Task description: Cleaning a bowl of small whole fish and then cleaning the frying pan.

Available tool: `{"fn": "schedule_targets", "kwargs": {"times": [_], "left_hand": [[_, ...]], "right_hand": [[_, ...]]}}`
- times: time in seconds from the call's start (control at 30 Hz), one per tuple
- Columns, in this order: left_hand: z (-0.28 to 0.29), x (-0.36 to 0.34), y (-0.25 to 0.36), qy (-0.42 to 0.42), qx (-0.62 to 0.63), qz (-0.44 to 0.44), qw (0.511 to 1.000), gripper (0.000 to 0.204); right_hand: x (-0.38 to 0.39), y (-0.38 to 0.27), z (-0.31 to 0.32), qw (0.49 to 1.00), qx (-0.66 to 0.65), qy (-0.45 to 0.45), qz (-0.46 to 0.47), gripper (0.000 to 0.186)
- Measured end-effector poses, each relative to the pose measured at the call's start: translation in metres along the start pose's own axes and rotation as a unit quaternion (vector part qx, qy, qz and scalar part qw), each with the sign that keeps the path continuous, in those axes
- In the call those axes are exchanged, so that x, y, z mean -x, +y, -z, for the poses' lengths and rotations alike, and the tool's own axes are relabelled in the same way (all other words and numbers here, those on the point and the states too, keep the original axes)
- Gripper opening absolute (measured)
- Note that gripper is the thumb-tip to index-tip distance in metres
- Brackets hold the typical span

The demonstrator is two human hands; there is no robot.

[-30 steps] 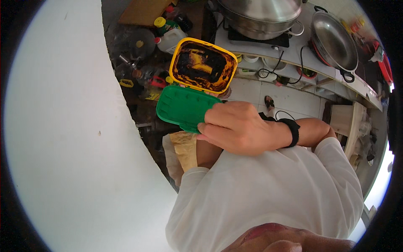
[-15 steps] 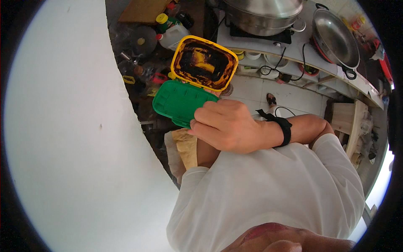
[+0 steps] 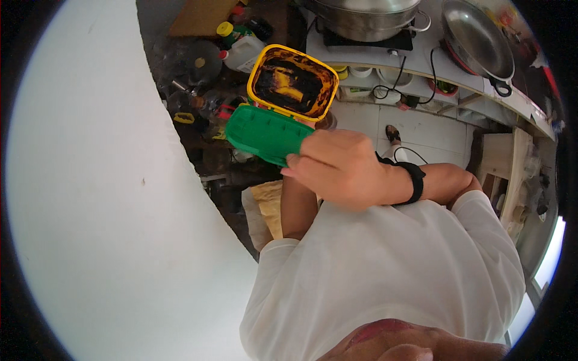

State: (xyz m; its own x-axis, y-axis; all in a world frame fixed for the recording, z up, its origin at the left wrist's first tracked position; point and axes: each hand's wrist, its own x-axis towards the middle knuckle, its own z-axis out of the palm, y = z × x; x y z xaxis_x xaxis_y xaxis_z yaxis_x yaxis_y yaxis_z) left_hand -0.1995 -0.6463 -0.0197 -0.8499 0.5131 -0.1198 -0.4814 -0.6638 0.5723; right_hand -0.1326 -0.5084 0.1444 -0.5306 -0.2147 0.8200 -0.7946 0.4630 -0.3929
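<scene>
A yellow plastic tub is held up with its mouth toward me. Dark brown residue smears its inside, with bare yellow patches at the bottom. My right hand pinches the edge of the green lid, thumb and fingers closed on it. The lid is swung back along the tub's near side and looks attached there. My left arm reaches up behind the right hand to the tub. Only a sliver of my left hand shows under the near rim, its fingers hidden by the tub and lid.
A large white panel fills the left side. Beyond the tub lie bottles, including a white jug, among clutter. A steel pot and a wok stand on the counter at the far right, a cable hanging below. White floor tiles show underneath.
My right hand and the lid have shifted up and slightly right, and the lid now looks narrower, tilted more. The tub sits a little higher in view.
</scene>
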Motion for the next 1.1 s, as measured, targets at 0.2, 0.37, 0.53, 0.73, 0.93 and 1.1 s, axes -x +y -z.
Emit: {"fn": "schedule_targets", "kwargs": {"times": [0.2,0.37,0.53,0.73,0.93,1.1], "left_hand": [[0.0,-0.02,0.026,-0.009,-0.001,0.019,1.0,0.057],[-0.002,-0.025,0.04,-0.016,-0.009,0.039,0.999,0.056],[0.001,0.002,0.038,-0.01,-0.031,0.054,0.998,0.056],[0.001,0.009,0.046,-0.015,-0.042,0.058,0.997,0.055],[-0.004,0.012,0.046,-0.007,-0.041,0.054,0.998,0.054],[-0.009,0.016,0.04,0.005,-0.027,0.048,0.998,0.054]], "right_hand": [[0.046,0.008,0.005,0.999,0.019,0.025,-0.013,0.022],[0.063,0.003,0.001,0.997,0.03,0.054,-0.043,0.022],[0.067,-0.002,-0.001,0.996,0.052,0.061,-0.034,0.02],[0.067,-0.01,-0.001,0.998,0.04,0.025,-0.043,0.019],[0.062,-0.007,0.006,0.999,0.033,0.018,-0.034,0.019],[0.056,-0.002,0.011,1.0,-0.008,0.013,-0.009,0.02]]}}
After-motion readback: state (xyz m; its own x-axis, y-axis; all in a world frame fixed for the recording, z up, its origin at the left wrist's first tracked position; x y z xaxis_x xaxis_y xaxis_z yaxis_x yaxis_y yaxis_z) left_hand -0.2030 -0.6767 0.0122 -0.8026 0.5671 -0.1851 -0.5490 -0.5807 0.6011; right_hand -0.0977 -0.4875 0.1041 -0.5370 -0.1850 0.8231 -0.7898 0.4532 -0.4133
